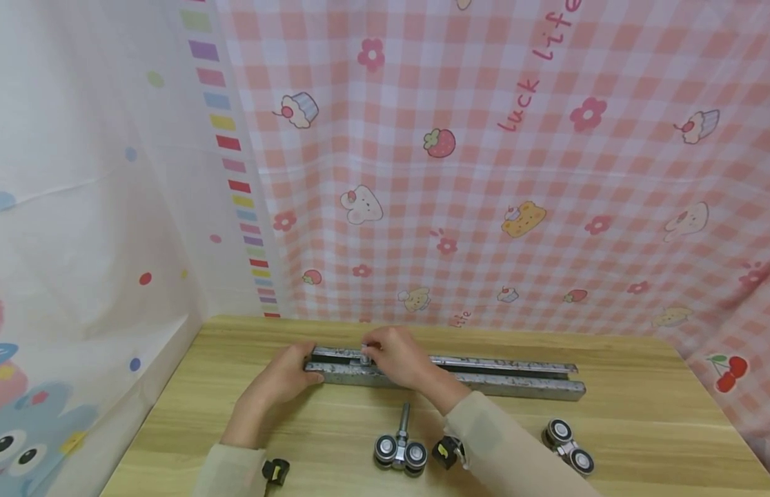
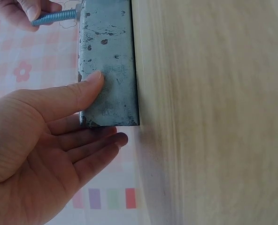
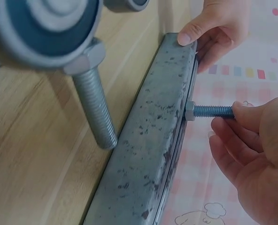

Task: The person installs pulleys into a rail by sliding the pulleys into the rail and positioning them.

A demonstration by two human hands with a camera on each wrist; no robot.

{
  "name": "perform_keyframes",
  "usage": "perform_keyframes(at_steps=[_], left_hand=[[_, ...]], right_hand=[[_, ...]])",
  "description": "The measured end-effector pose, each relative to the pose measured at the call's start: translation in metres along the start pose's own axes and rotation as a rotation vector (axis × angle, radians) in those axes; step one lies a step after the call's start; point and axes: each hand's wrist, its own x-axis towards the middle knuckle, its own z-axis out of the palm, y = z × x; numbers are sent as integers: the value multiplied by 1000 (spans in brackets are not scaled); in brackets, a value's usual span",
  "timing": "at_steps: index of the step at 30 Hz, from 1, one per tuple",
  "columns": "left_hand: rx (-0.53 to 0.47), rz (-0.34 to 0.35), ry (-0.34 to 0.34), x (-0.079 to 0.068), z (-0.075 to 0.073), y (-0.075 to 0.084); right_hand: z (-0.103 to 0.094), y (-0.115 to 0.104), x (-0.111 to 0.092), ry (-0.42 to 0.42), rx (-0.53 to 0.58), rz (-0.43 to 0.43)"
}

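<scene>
A grey slotted metal rail with dark specks lies across the far part of the wooden table, slot facing up. My left hand grips its left end; in the left wrist view the thumb presses the near side and the fingers reach past the end. My right hand pinches the upper end of a threaded bolt between thumb and fingers. This bolt stands up out of the slot, a hex nut close at the rail's edge. Whatever the bolt joins inside the rail is hidden.
Nearer me lies a roller carriage with its bolt pointing away. Another roller carriage lies at the right, partly behind my sleeve. Black wrist devices show by both forearms. A pink checked cloth hangs behind the table.
</scene>
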Motion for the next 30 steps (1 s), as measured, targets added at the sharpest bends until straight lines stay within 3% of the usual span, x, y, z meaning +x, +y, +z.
perform_keyframes(at_steps=[19,30], left_hand=[[-6,-4,14,2,0,1],[-2,19,19,2,0,-1]], right_hand=[[10,-7,11,4,7,-27],[13,-13,10,61,-73,-44]])
